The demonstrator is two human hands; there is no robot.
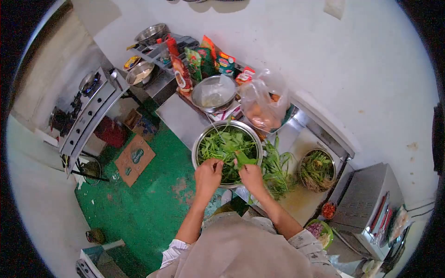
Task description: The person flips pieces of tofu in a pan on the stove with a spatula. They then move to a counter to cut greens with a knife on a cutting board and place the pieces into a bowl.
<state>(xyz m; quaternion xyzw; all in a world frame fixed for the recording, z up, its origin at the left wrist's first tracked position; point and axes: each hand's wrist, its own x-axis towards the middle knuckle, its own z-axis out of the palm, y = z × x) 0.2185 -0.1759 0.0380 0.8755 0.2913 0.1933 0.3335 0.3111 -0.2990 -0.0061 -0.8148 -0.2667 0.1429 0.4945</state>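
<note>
Green leaves (226, 143) touch left hand (208, 176) and right hand (251, 177); labels (226, 64) look illegible.

the bowl (195, 153) sits right before me with leaves (225, 144) in it, and my left hand (208, 175) and right hand (250, 175) are over its near side. loose stalks (277, 171) lie just beside it on the right, and past them stands a basin (333, 162) with trimmings (317, 173) in it. behind my bowl are a second bowl (197, 96) and, to that one's right, a bag (264, 109); packets (194, 62) stand farther back. a stove (88, 118) is well off to my left (cardboard (134, 160) lies on the floor (160, 194) between us). near my right elbow are a dish (328, 210) and a tub (331, 236), with a cabinet (364, 201) beyond.
</note>
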